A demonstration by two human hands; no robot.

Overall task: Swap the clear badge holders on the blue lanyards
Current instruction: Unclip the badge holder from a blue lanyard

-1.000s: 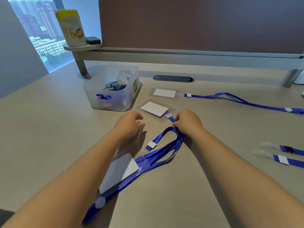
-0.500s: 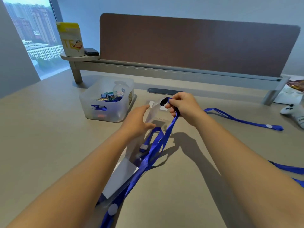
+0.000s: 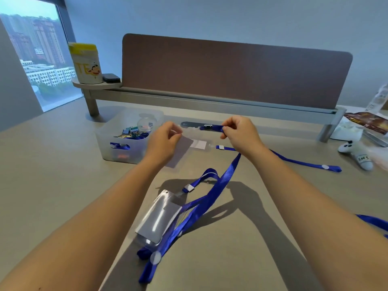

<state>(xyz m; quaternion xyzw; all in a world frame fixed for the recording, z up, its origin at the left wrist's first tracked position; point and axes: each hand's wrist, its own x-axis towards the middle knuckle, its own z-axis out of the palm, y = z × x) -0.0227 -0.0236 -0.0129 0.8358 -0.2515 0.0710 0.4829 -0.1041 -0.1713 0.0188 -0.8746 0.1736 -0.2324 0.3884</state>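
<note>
My left hand (image 3: 165,137) pinches the top edge of a clear badge holder (image 3: 180,152) lifted above the desk. My right hand (image 3: 239,131) grips the clip end of a blue lanyard (image 3: 222,181), whose strap hangs down to the desk. The clip meets the holder's top between my hands. A second clear badge holder (image 3: 159,217) with a white card lies near me on the desk, hooked to a looped lanyard. A third holder (image 3: 199,143) lies behind my hands, beside another blue lanyard (image 3: 294,160) stretched to the right.
A translucent bin (image 3: 126,143) of small items stands at the left. A yellow-lidded canister (image 3: 86,64) sits on the raised shelf before a brown divider (image 3: 231,70). A white game controller (image 3: 357,154) and packets lie at far right. More blue strap (image 3: 375,221) shows at the right edge.
Both hands rose from the desk, lifting a badge holder and the lanyard's clip end. The hands moved apart, the holder now stretched between them. The head view tilted up.
</note>
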